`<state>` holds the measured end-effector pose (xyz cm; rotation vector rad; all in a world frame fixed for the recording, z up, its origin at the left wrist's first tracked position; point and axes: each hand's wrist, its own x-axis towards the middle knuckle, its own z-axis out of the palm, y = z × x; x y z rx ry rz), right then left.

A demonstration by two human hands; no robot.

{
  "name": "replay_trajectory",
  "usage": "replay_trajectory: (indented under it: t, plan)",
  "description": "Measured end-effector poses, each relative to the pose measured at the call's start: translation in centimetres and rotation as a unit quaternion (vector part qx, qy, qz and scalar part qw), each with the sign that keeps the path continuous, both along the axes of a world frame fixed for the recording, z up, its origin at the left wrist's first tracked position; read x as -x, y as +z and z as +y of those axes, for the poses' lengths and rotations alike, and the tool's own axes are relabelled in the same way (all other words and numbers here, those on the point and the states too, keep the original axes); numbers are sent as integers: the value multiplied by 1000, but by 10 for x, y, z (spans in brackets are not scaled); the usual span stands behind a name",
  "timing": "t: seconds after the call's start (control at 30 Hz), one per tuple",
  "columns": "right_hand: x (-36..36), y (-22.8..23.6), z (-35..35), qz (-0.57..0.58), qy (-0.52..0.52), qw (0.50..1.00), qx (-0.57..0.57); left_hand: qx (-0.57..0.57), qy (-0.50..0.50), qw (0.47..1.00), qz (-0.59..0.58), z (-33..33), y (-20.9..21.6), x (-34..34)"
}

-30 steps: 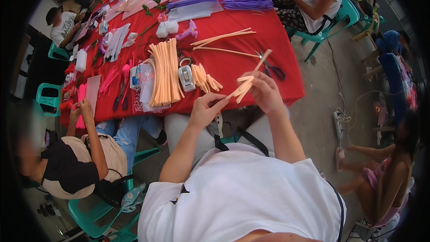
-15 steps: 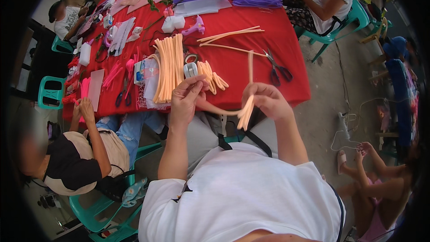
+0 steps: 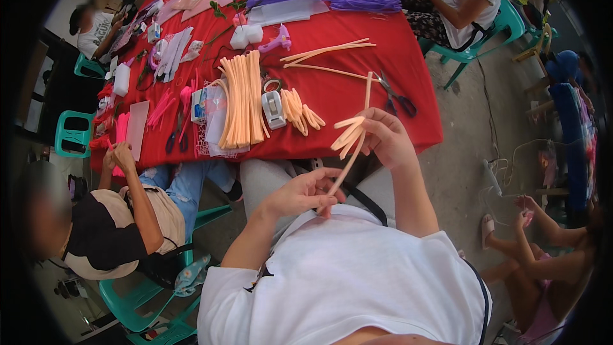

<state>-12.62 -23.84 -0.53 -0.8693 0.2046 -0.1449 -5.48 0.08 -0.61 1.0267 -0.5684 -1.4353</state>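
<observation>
Just below the table edge, a long peach foam strip (image 3: pixel 350 156) is pinched at its lower end by the closed fingers of the left hand (image 3: pixel 300 193). Its upper part, folded into short loops, is clamped in the right hand (image 3: pixel 385 137). Beyond the right hand, dark-handled scissors (image 3: pixel 396 94) lie on the red tablecloth (image 3: pixel 332 99); beyond the left, a bundle of peach foam strips (image 3: pixel 242 99) is spread.

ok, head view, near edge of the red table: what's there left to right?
Pink sheet → peach strip bundle → glue gun → short peach strips → right hand holding peach strips → scissors.
</observation>
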Motion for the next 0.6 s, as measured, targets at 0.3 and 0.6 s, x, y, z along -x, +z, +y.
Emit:
replay_trajectory:
  t: [0.3,0.6]
  plan:
    - [10,7,-7,-49,-4,999,12,-14,270,960,-77,39,-14,-30]
    - [11,27,29,-135,174,972,79,113,415,901,51,-5,-4,-60]
